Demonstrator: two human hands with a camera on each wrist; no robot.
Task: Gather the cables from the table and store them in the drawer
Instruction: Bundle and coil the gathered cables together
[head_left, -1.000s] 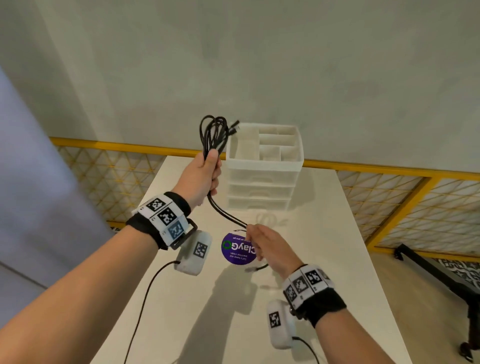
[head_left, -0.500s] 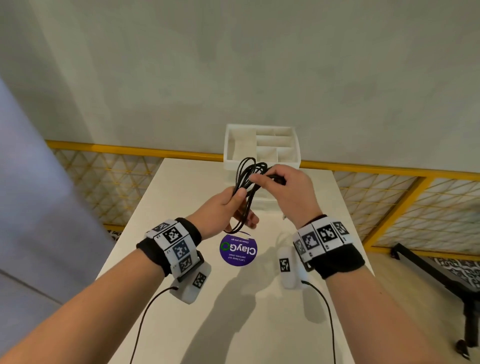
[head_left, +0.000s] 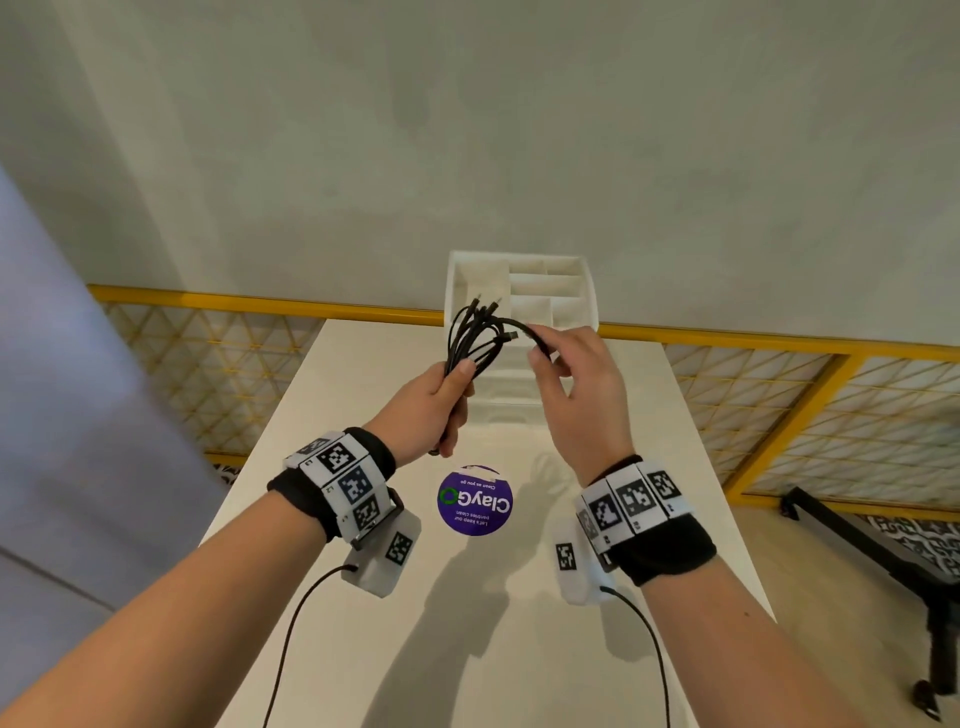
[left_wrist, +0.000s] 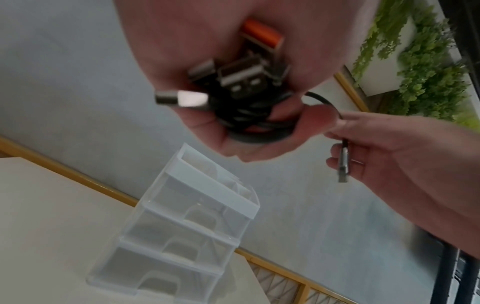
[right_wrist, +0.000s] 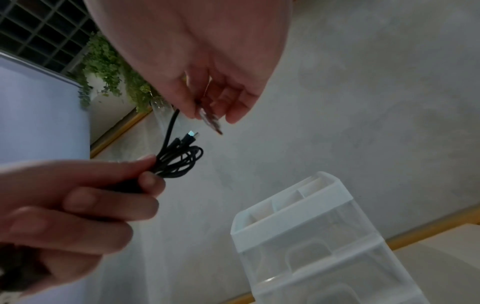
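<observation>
A bundle of black cables (head_left: 475, 340) is held up in the air in front of the drawer unit. My left hand (head_left: 441, 405) grips the bundle in its fist, several metal plugs sticking out of the palm side (left_wrist: 233, 82). My right hand (head_left: 566, 374) pinches the plug end of one cable (left_wrist: 343, 162) between thumb and fingers, beside the bundle (right_wrist: 176, 160). The white translucent drawer unit (head_left: 522, 312) stands at the table's far edge, its stacked drawers (left_wrist: 182, 236) pushed in, its top a divided tray (right_wrist: 291, 203).
A round purple sticker (head_left: 475, 500) lies on the white table (head_left: 519, 623) below my hands. A yellow railing (head_left: 260, 304) runs behind the table's far edge. A grey wall rises behind it. A dark bench (head_left: 883, 551) stands on the floor to the right.
My right hand rose from the table near the sticker and brought the loose cable end up to the bundle. My left hand lowered the bundle slightly and moved it rightward before the drawer unit.
</observation>
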